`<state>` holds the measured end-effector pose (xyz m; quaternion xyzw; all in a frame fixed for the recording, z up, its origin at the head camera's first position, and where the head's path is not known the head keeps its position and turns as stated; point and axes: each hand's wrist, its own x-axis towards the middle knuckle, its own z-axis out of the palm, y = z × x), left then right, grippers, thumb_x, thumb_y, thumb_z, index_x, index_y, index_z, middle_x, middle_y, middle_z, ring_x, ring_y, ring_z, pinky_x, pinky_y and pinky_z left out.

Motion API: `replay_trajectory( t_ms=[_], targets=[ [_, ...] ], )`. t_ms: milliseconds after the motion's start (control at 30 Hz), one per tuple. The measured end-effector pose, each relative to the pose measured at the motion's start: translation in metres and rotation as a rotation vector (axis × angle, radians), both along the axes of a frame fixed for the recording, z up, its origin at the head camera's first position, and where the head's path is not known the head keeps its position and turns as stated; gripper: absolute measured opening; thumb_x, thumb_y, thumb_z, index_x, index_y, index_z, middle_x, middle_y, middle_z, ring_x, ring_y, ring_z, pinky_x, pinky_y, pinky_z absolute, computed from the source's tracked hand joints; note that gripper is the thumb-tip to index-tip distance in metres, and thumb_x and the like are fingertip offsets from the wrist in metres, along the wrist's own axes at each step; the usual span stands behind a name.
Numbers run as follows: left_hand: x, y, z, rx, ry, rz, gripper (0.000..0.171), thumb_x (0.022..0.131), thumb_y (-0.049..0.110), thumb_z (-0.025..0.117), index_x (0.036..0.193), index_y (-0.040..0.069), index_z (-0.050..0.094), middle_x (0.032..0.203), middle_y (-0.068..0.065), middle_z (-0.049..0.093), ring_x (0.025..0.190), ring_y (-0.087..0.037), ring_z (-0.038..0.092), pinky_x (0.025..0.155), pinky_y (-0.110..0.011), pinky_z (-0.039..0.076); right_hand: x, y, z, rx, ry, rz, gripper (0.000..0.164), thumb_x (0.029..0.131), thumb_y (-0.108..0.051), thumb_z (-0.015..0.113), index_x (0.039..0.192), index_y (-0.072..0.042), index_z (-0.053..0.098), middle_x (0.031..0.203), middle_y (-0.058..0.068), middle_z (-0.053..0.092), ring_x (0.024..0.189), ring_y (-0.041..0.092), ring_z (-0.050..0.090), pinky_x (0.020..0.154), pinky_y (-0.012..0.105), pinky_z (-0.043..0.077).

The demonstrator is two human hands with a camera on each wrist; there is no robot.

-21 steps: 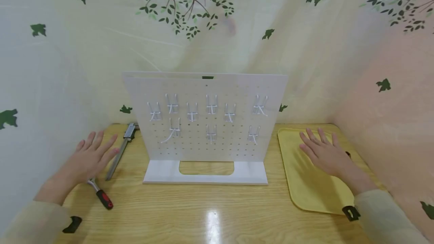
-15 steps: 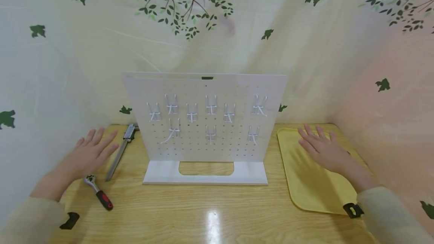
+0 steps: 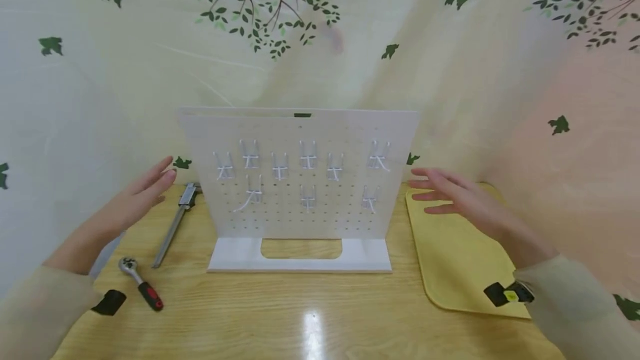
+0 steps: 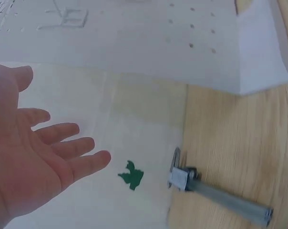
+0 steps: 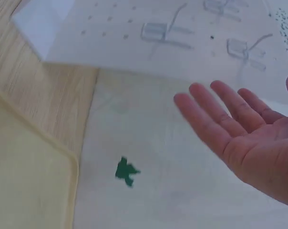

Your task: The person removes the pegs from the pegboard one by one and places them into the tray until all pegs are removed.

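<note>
1. Far left, here's my left hand (image 3: pixel 134 200), raised above the bench (image 3: pixel 250 315), fingers extended and a little apart, thumb clear, nothing between them. The black band (image 3: pixel 111 303) sits near my left cuff; if I drop that arm carelessly, it could well knock the tool below.
2. That tool is the ratchet (image 3: pixel 141 285), flat on the bench, red-and-black handle pointing towards me. A brush from the cuff might roll or spin it, since its grip looks rounded.
3. Next along, the caliper (image 3: pixel 173 229), lying slantwise, its display end away from me and close by the board's left edge. Picking it up by the bar alone could let the slide shift, or swing that heavier end into the board.
4. Dead centre, the board (image 3: pixel 280 193), tilted on its white base, well apart from both palms. A hard push up high might rock it; I can't tell how firmly it stands.
5. On its face, the hooks (image 3: pixel 308 163), thin pale wire, the lower-left one with a long prong angled off sideways. Catch a finger or a tool there and a hook could twist loose.
6. Over to the yellow tray (image 3: pixel 450 260), just right of the base. A low sweep of my sleeve could skid it.
7. And my right hand (image 3: pixel 467 201), hanging above the tray's far part, fingers spread and loosely straight, gripping nothing.
</note>
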<state>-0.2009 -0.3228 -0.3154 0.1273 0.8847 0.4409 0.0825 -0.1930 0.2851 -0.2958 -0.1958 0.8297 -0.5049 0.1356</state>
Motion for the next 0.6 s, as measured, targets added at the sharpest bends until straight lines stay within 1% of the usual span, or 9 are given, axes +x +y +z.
replay_trajectory(
  t_ms=[67,133,200,233,333,400,467,533,600],
  targets=[
    [-0.004,0.004,-0.001,0.071,-0.01,0.016,0.07,0.112,0.041,0.034,0.163,0.015,-0.005,0.163,-0.028,0.012,0.145,-0.051,0.021,0.114,-0.056,0.035,-0.002,-0.007,0.004,-0.086,-0.063,0.043,0.054,0.113,-0.039,0.031,0.157,-0.008,0.029,0.154,0.021,0.044,0.13,0.031,0.055,0.098,0.045,0.054],
    [-0.008,0.008,-0.004,0.135,-0.014,0.029,0.07,0.111,0.039,0.038,0.162,0.009,0.001,0.16,-0.029,0.021,0.144,-0.047,0.026,0.108,-0.038,0.046,-0.004,-0.014,0.006,-0.187,-0.142,0.092,0.055,0.113,-0.036,0.031,0.158,-0.006,0.024,0.155,0.026,0.038,0.129,0.03,0.057,0.099,0.047,0.053],
    [-0.012,0.011,-0.009,0.193,-0.03,0.039,0.07,0.111,0.037,0.041,0.162,0.005,0.006,0.159,-0.028,0.023,0.142,-0.044,0.029,0.097,-0.025,0.052,-0.008,-0.021,0.007,-0.264,-0.221,0.127,0.056,0.113,-0.034,0.031,0.159,-0.004,0.019,0.157,0.027,0.033,0.129,0.03,0.057,0.1,0.05,0.052],
    [-0.014,0.014,-0.012,0.222,-0.043,0.042,0.07,0.111,0.037,0.043,0.161,0.004,0.008,0.159,-0.027,0.024,0.142,-0.043,0.03,0.094,-0.02,0.051,-0.01,-0.024,0.007,-0.292,-0.255,0.135,0.056,0.114,-0.034,0.03,0.159,-0.003,0.018,0.158,0.027,0.032,0.129,0.031,0.057,0.1,0.052,0.052],
    [-0.021,0.022,-0.023,0.301,-0.092,0.032,0.068,0.11,0.038,0.045,0.16,0.004,0.014,0.159,-0.024,0.023,0.14,-0.038,0.033,0.096,-0.027,0.053,-0.014,-0.032,0.008,-0.365,-0.342,0.105,0.056,0.113,-0.034,0.032,0.157,-0.001,0.019,0.159,0.027,0.031,0.129,0.035,0.056,0.1,0.053,0.051],
    [-0.024,0.026,-0.03,0.333,-0.119,0.043,0.065,0.109,0.04,0.045,0.158,0.006,0.02,0.157,-0.02,0.027,0.135,-0.031,0.039,0.096,-0.031,0.054,-0.017,-0.039,0.007,-0.392,-0.388,0.076,0.057,0.113,-0.036,0.034,0.156,-0.001,0.021,0.158,0.026,0.033,0.128,0.035,0.057,0.099,0.052,0.052],
    [-0.025,0.027,-0.036,0.361,-0.134,0.064,0.057,0.109,0.042,0.045,0.153,0.009,0.029,0.149,-0.016,0.035,0.128,-0.022,0.047,0.095,-0.033,0.055,-0.021,-0.047,0.006,-0.41,-0.417,0.053,0.058,0.112,-0.038,0.038,0.154,0.0,0.025,0.156,0.026,0.036,0.127,0.036,0.058,0.099,0.05,0.052],
    [-0.024,0.026,-0.039,0.387,-0.141,0.085,0.046,0.109,0.041,0.045,0.145,0.013,0.037,0.139,-0.011,0.043,0.118,-0.014,0.054,0.093,-0.035,0.057,-0.025,-0.056,0.004,-0.425,-0.441,0.033,0.056,0.111,-0.038,0.042,0.15,0.001,0.032,0.153,0.025,0.041,0.123,0.034,0.062,0.098,0.049,0.053],
    [-0.024,0.025,-0.042,0.424,-0.149,0.091,0.036,0.109,0.04,0.046,0.136,0.016,0.043,0.13,-0.007,0.049,0.112,-0.011,0.059,0.091,-0.036,0.058,-0.029,-0.063,0.003,-0.442,-0.456,0.008,0.052,0.11,-0.038,0.045,0.145,0.0,0.039,0.145,0.022,0.05,0.116,0.033,0.065,0.096,0.048,0.055]
  ],
)
